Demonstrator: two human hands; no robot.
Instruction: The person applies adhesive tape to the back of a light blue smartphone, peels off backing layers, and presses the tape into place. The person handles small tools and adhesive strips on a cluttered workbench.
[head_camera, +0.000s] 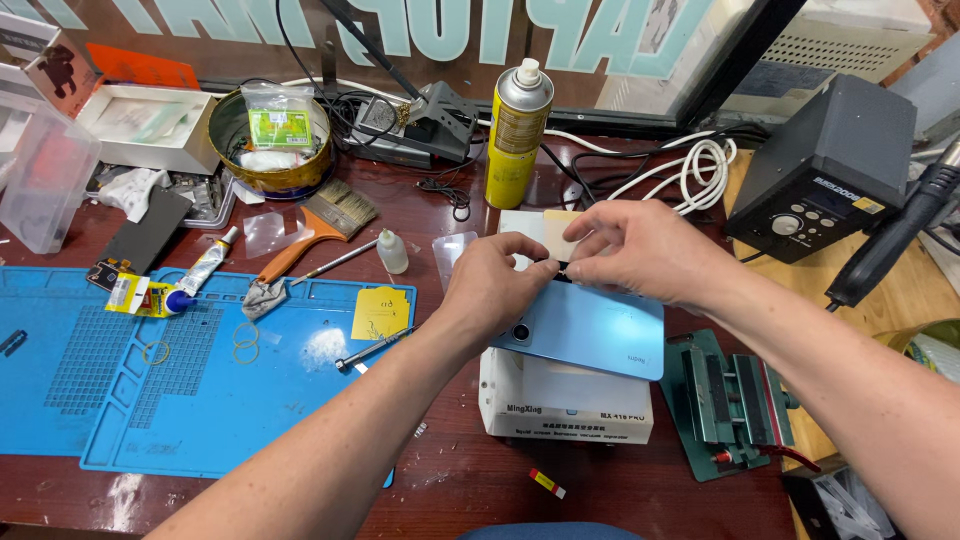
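Nearest us, our left hand (497, 290) and right hand (640, 250) both pinch closed on the far edge of the light-blue phone (590, 325), lying on a white box (565, 405). Its long axis runs nine to three; the left sits closer. A yellow spray can (518, 135) stands at twelve.

Dark red wooden workbench (470, 470), blue work mat (200, 400), glass window (400, 30) behind, even daylight

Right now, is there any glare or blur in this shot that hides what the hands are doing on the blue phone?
Head view: sharp and evenly lit; soft sheen on the blue phone, nothing washed out. Left hand and right hand are in focus, though their fingers cover the spot they pinch. Glare only on the dark table; edges bow slightly.
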